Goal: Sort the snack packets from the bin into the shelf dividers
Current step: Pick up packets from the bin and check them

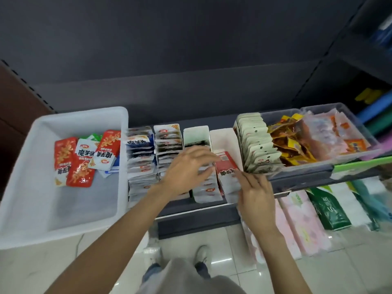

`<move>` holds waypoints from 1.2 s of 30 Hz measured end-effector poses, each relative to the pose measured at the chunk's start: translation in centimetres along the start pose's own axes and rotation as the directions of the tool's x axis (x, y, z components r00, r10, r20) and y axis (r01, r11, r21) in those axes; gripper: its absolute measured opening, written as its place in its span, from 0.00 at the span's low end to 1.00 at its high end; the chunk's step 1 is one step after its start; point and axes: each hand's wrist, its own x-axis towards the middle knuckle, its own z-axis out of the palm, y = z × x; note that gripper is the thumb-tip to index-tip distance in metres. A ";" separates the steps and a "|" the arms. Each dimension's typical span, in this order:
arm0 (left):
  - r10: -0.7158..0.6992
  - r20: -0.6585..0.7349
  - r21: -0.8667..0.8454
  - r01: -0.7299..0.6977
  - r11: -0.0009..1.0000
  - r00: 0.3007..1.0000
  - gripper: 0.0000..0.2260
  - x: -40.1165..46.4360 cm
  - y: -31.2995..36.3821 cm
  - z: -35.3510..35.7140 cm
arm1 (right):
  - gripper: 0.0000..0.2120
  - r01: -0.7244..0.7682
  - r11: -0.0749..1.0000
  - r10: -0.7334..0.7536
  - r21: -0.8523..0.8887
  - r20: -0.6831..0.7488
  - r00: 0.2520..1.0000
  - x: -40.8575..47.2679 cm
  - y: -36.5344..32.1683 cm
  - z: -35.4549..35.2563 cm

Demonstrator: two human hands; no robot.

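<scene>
- The white bin (25, 166) is sitting at the far left of the shelf, still holding a small loose pile: red packets (79, 172), white packets with dark lettering (84, 152), plus a green one and a blue one peeking out from under them. These are what is left to sort.
- Just right of the bin, the first divider (141, 160) is standing packed with blue-and-white packets from back to front, and the second divider (168, 143) beside it is looking about as full.
- The left hand (186, 168) is reaching over the third divider (196, 134), fingers spread and fairly straight, their tips touching the top edge of a red packet (226, 166); whether they are pinching it I cannot tell.
- That red packet is standing at the front of the fourth divider (222, 136), whose back half is showing bare white wall, so this lane is only partly filled.
- The right hand (257, 198) is resting against the packet's right side, fingers straight and loosely together, seemingly steadying the row.
- Further right, a clear tray (350, 115) is holding pale upright packets, yellow-brown ones and orange ones.
- Judging by the thin pile in the bin, the sorting is seeming well past halfway.
</scene>
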 end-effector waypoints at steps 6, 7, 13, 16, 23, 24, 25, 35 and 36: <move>-0.310 -0.505 -0.145 0.275 0.950 0.805 0.11 -8.2 -2.3 -8.4 | 0.16 0.082 0.906 -0.095 0.415 0.010 0.995 2.4 -6.3 -2.8; -0.379 -0.529 -0.161 0.349 0.923 0.759 0.11 -9.9 -3.4 -9.6 | 0.16 0.137 0.891 -0.169 0.433 0.037 0.985 3.2 -8.0 -2.7; -0.765 -0.368 -0.227 0.746 0.626 0.529 0.12 -18.0 -14.1 -14.5 | 0.13 0.445 0.784 -0.548 0.433 0.146 0.824 8.1 -21.2 -0.6; -0.814 -0.242 -0.165 0.804 0.571 0.528 0.18 -19.8 -19.4 -15.4 | 0.13 0.370 0.776 -0.557 0.511 0.281 0.781 10.9 -27.7 2.7; -0.839 -0.030 0.042 0.840 0.542 0.543 0.27 -18.1 -26.3 -14.2 | 0.28 0.259 0.953 -0.303 0.160 0.583 0.754 15.2 -34.2 15.7; -0.838 0.005 0.069 0.835 0.545 0.546 0.30 -17.9 -26.6 -13.6 | 0.30 0.232 0.964 -0.263 0.131 0.602 0.754 15.1 -34.3 16.5; -0.840 0.026 0.087 0.836 0.542 0.542 0.32 -17.8 -26.7 -13.1 | 0.32 0.219 0.970 -0.238 0.106 0.615 0.752 14.9 -34.3 17.1; -0.848 -0.108 -0.210 0.822 0.530 0.519 0.16 -17.1 -26.2 -12.4 | 0.28 0.313 0.948 -0.215 -0.051 0.623 0.752 13.0 -34.0 17.8; -0.848 -0.156 -0.251 0.810 0.530 0.507 0.13 -17.2 -25.8 -13.3 | 0.28 0.303 0.952 -0.208 -0.044 0.635 0.744 13.0 -34.1 17.2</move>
